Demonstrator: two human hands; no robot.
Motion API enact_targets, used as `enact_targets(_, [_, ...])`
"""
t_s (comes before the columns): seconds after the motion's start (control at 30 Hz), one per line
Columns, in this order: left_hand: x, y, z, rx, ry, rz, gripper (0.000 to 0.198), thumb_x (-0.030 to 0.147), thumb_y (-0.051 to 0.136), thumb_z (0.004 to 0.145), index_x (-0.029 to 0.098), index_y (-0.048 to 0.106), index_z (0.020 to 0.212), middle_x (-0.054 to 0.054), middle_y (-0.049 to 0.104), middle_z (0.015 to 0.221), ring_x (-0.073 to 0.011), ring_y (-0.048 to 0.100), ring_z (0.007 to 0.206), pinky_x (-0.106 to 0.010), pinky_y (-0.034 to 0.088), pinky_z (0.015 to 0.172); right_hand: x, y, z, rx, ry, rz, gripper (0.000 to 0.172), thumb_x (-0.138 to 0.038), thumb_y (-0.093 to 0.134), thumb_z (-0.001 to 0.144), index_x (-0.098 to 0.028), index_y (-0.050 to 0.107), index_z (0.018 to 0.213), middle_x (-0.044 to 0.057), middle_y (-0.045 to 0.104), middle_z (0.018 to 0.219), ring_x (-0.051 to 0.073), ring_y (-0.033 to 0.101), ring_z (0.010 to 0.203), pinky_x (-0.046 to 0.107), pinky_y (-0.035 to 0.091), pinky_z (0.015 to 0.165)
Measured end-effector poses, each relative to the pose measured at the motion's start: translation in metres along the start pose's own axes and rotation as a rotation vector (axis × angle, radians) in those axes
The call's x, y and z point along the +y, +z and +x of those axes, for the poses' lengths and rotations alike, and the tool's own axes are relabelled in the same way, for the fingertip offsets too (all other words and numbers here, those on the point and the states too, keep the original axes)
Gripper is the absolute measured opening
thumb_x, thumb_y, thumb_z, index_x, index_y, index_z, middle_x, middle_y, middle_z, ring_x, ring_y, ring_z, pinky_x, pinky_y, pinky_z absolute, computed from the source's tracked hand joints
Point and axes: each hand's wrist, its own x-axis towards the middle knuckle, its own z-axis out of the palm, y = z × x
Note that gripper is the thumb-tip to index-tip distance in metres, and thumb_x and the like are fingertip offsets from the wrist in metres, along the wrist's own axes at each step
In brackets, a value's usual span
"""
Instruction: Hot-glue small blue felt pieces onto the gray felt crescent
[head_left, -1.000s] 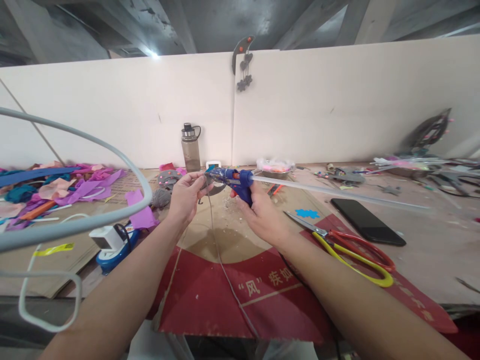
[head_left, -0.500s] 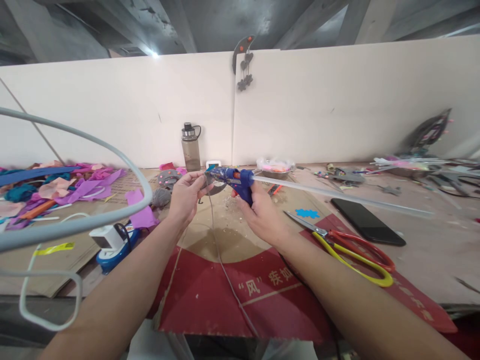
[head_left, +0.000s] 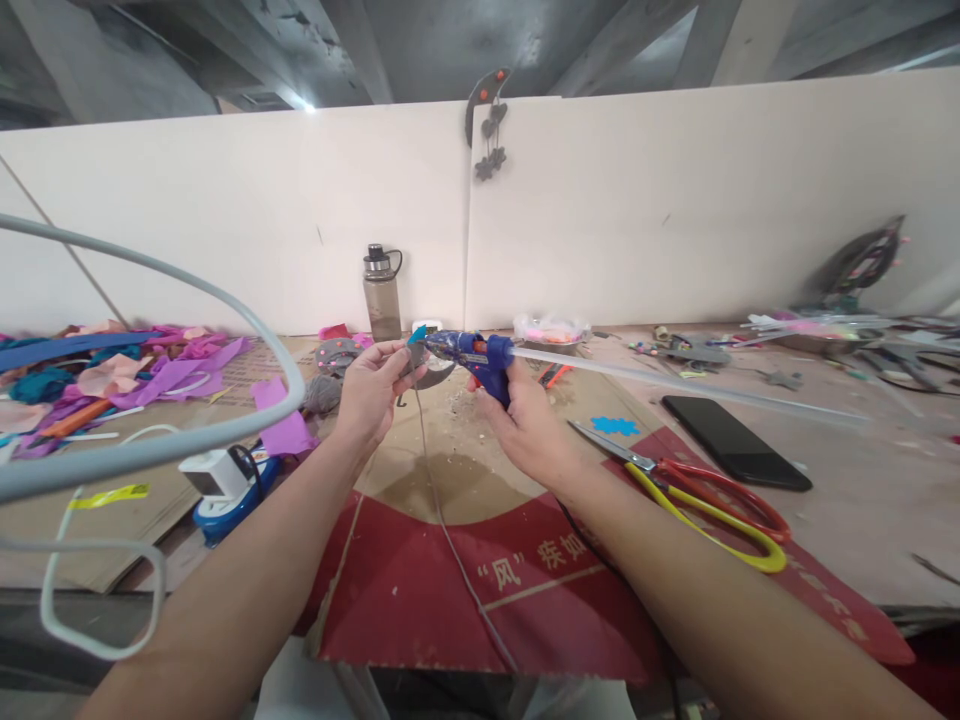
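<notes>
The blue glue gun (head_left: 480,358) is up in the air over the cardboard (head_left: 450,480). The right hand (head_left: 529,425) is wrapped tight round its handle, and the nozzle points left at the left hand (head_left: 371,390). That hand is pinched narrow on a thin wire (head_left: 429,470), which hangs straight down from the grip. There's a little teal bit (head_left: 417,334) right at the nozzle tip, but I can't tell what it's stuck to.

I'd say the gun is light plastic and easy one-handed, but the long glue stick (head_left: 675,385) poking out behind the grip probably makes it tail-heavy. Hold it by the handle, since the nozzle end is likely hot. The wire looks floppy, so pinching it close to the tip makes sense.

Compared with a second ago, the gun has come up a touch, slid right and sits more level. The left hand has barely budged.

Right of the grip are scissors (head_left: 697,500) and a phone (head_left: 731,440). Beyond it there's a bottle (head_left: 381,295).
</notes>
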Motion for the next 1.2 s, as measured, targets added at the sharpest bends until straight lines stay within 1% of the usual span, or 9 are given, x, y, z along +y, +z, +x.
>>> enact_targets(0.17, [0.0017,0.0002,-0.0006,-0.011,0.002,-0.004,0.016,0.026,0.073,0.069,0.016,0.063,0.076,-0.002,0.066,0.082,-0.0135,0.065,0.081,-0.033,0.056,0.08,0.0038,-0.0002,0.0002,0.008,-0.018,-0.007,0.035,-0.017,0.046,0.084,-0.02,0.044,0.119,0.01,0.059,0.102,0.025,0.056,0.095,0.043,0.045,0.085])
enact_targets(0.37, [0.0027,0.0003,-0.0006,-0.012,-0.006,-0.007,0.018,0.026,0.073,0.069,0.015,0.062,0.078,-0.004,0.067,0.084,-0.0163,0.067,0.083,-0.034,0.055,0.08,0.0053,0.0004,0.0011,0.034,-0.031,-0.008,0.037,-0.016,0.044,0.084,-0.02,0.045,0.12,0.011,0.058,0.108,0.026,0.052,0.108,0.044,0.044,0.092])
enact_targets(0.5, [0.0022,-0.0003,-0.0003,-0.025,-0.011,-0.001,0.017,0.026,0.072,0.071,0.015,0.063,0.079,-0.005,0.068,0.085,-0.0164,0.067,0.083,-0.034,0.055,0.08,0.0049,0.0003,0.001,0.037,-0.031,0.004,0.039,-0.016,0.045,0.083,-0.02,0.044,0.122,0.01,0.058,0.108,0.026,0.053,0.108,0.045,0.044,0.092])
enact_targets(0.6, [0.0012,-0.0002,-0.0003,-0.026,0.0,-0.002,0.016,0.027,0.072,0.07,0.016,0.063,0.078,-0.004,0.068,0.083,-0.0148,0.066,0.082,-0.032,0.056,0.079,0.0022,0.0002,0.0006,0.029,-0.02,0.0,0.038,-0.017,0.045,0.085,-0.02,0.043,0.122,0.011,0.058,0.107,0.027,0.053,0.107,0.046,0.044,0.092])
enact_targets(0.73, [0.0006,0.0001,-0.0003,-0.011,-0.002,-0.001,0.016,0.026,0.073,0.068,0.016,0.062,0.074,-0.002,0.067,0.081,-0.0126,0.065,0.078,-0.032,0.057,0.079,-0.0021,0.0001,0.0,0.011,0.004,-0.005,0.035,-0.019,0.045,0.086,-0.02,0.045,0.12,0.011,0.058,0.105,0.027,0.055,0.1,0.048,0.043,0.091])
enact_targets(0.8, [0.0009,0.0001,-0.0003,-0.013,-0.002,-0.004,0.016,0.026,0.073,0.068,0.016,0.062,0.075,-0.002,0.067,0.082,-0.0132,0.065,0.079,-0.033,0.056,0.08,-0.0022,0.0001,0.0,0.008,0.009,-0.007,0.034,-0.02,0.045,0.086,-0.021,0.045,0.12,0.011,0.058,0.104,0.027,0.055,0.098,0.048,0.043,0.09])
enact_targets(1.03, [0.0042,0.0013,-0.0018,-0.03,-0.021,-0.001,0.017,0.026,0.071,0.072,0.015,0.061,0.079,-0.007,0.069,0.087,-0.0185,0.067,0.087,-0.033,0.055,0.08,0.0032,0.0006,0.0009,0.039,-0.005,-0.022,0.036,-0.02,0.046,0.085,-0.02,0.043,0.122,0.012,0.057,0.107,0.027,0.053,0.103,0.046,0.043,0.091])
enact_targets(1.13, [0.0048,0.0016,-0.0019,-0.03,-0.029,-0.006,0.017,0.026,0.071,0.071,0.015,0.061,0.079,-0.007,0.069,0.087,-0.0187,0.067,0.088,-0.033,0.056,0.079,0.0032,0.001,0.0008,0.046,-0.016,-0.012,0.036,-0.018,0.046,0.084,-0.019,0.044,0.12,0.011,0.058,0.106,0.026,0.054,0.102,0.045,0.044,0.09])
enact_targets(1.2, [0.0048,0.001,-0.0012,-0.023,-0.033,-0.018,0.018,0.025,0.072,0.07,0.015,0.061,0.079,-0.006,0.069,0.087,-0.0183,0.067,0.087,-0.032,0.055,0.078,0.0036,0.0012,0.001,0.057,-0.011,0.003,0.036,-0.017,0.045,0.083,-0.018,0.045,0.119,0.01,0.059,0.103,0.025,0.055,0.097,0.043,0.045,0.088])
